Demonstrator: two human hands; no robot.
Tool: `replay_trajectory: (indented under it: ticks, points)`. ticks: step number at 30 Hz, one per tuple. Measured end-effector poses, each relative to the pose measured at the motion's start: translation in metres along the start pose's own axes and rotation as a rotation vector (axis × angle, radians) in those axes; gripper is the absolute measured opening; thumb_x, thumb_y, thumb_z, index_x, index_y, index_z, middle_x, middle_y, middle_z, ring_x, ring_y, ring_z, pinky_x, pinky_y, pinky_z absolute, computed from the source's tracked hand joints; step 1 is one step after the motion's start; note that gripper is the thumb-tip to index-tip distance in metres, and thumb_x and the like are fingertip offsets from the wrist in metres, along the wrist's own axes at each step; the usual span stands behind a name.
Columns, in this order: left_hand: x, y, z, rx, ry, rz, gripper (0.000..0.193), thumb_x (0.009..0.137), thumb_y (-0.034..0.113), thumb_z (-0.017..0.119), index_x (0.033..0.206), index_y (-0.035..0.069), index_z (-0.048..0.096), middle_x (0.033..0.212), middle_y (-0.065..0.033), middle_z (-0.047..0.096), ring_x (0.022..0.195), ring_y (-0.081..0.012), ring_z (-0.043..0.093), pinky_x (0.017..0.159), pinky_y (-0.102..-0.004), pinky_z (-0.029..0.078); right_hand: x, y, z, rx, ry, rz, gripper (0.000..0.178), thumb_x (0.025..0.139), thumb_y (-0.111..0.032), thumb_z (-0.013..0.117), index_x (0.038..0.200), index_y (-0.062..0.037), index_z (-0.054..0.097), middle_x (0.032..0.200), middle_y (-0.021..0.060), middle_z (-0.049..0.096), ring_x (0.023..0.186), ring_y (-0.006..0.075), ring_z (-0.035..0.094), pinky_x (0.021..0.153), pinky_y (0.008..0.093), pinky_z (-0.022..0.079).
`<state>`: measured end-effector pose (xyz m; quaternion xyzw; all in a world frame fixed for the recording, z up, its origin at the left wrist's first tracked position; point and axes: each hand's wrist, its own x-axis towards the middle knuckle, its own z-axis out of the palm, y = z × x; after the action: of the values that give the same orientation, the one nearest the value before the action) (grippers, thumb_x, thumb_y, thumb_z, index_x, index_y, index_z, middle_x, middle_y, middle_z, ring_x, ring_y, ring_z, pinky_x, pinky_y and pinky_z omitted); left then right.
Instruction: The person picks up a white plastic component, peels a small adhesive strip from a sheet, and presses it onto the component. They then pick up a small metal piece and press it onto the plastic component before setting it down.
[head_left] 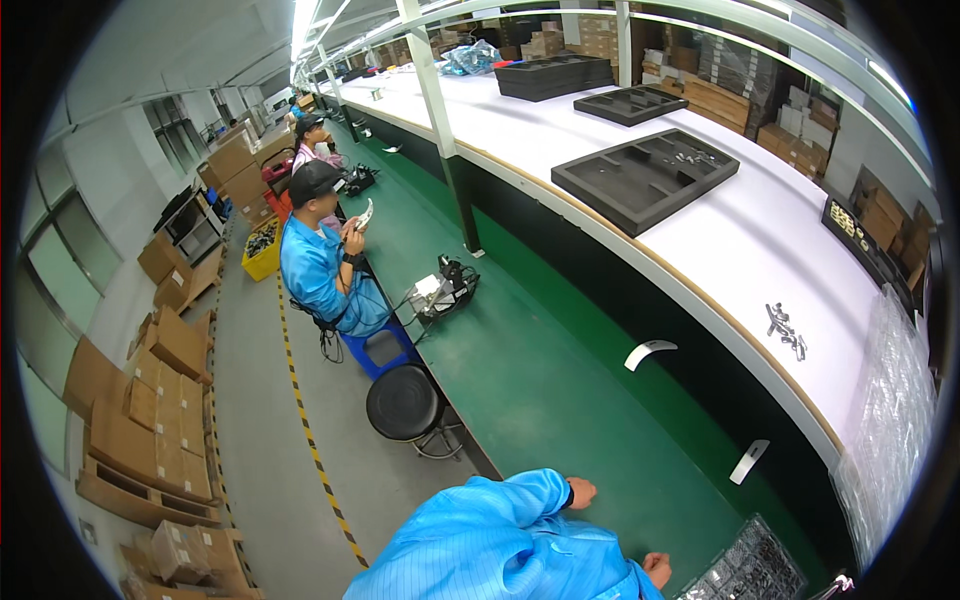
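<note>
My left hand (582,493), with a black band at the wrist, rests on the green bench (520,400). Its fingers are curled in, and nothing shows in them. Closer to me, my right hand (657,570) comes out of a blue sleeve with its fingers closed; what it holds, if anything, is hidden. Just right of it lies a compartmented tray (745,570) full of small dark parts. A curved white piece (749,461) lies beyond the tray, toward the raised shelf. Farther along the bench is a second curved white piece (650,353).
Above the bench runs a white shelf (690,260) with dark foam trays (645,180), small metal parts (785,332) and clear plastic wrap (885,400). A co-worker in blue (320,260) sits left, holding a white piece. Near me stand a black stool (403,402) and a bench device (445,290).
</note>
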<state>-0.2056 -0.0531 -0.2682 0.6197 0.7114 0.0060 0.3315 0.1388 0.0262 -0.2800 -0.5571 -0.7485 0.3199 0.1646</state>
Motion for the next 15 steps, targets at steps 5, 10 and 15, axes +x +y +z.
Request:
replay_trajectory:
  ticks: [5, 10, 15]
  points:
    - [-0.040, 0.067, -0.088, -0.380, 0.145, 0.347, 0.016, 0.078, 0.020, 0.058, 0.081, 0.004, 0.059, 0.082, -0.0160, 0.063, 0.076, -0.0362, 0.061, 0.065, -0.0481, 0.046, 0.001, -0.117, -0.062, 0.368, -0.045, 0.055, 0.008, 0.083, -0.003, 0.061, 0.082, 0.0001, 0.054, 0.066, 0.0054, 0.059, 0.056, 0.0106, 0.054, 0.052, 0.0256, 0.044]
    - [-0.076, 0.139, -0.149, -0.670, 0.177, 0.595, 0.018, 0.085, 0.019, 0.057, 0.092, 0.002, 0.055, 0.082, -0.0107, 0.060, 0.076, -0.0270, 0.060, 0.066, -0.0392, 0.047, -0.018, -0.245, -0.138, 0.629, -0.173, -0.061, 0.008, 0.093, -0.010, 0.057, 0.096, -0.0026, 0.059, 0.099, 0.0123, 0.059, 0.085, 0.0190, 0.055, 0.077, 0.0283, 0.047]
    - [-0.085, 0.160, -0.162, -0.807, 0.063, 0.577, 0.018, 0.086, 0.017, 0.059, 0.094, 0.001, 0.055, 0.081, -0.0103, 0.060, 0.074, -0.0226, 0.060, 0.066, -0.0353, 0.048, -0.017, -0.278, -0.139, 0.553, 0.025, -0.323, 0.009, 0.090, -0.008, 0.060, 0.091, 0.0003, 0.058, 0.087, 0.0052, 0.059, 0.080, 0.0163, 0.054, 0.074, 0.0277, 0.046]
